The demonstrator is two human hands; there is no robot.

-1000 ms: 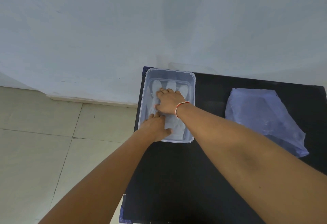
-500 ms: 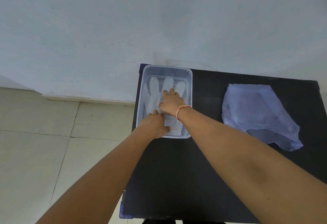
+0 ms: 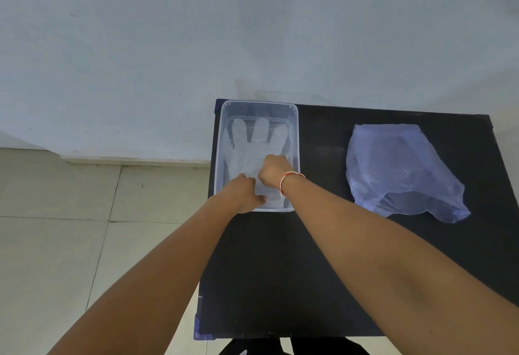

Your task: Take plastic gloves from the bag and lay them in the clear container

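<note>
A clear plastic container stands at the far left corner of the black table. A translucent plastic glove lies flat in it, fingers pointing away from me. My left hand rests on the glove's cuff at the near left of the container. My right hand, with a red and white band at the wrist, sits on the glove's palm with its fingers curled down onto the plastic. The bluish, crumpled plastic bag lies on the table to the right, its mouth towards me.
The table's left edge runs just beside the container, with a tiled floor below it. A pale wall rises right behind the table. A dark object shows under the near edge.
My right hand has slid back along the glove towards me and its fingers have curled in, so the glove's fingers now show. My left hand has stayed on the cuff.
</note>
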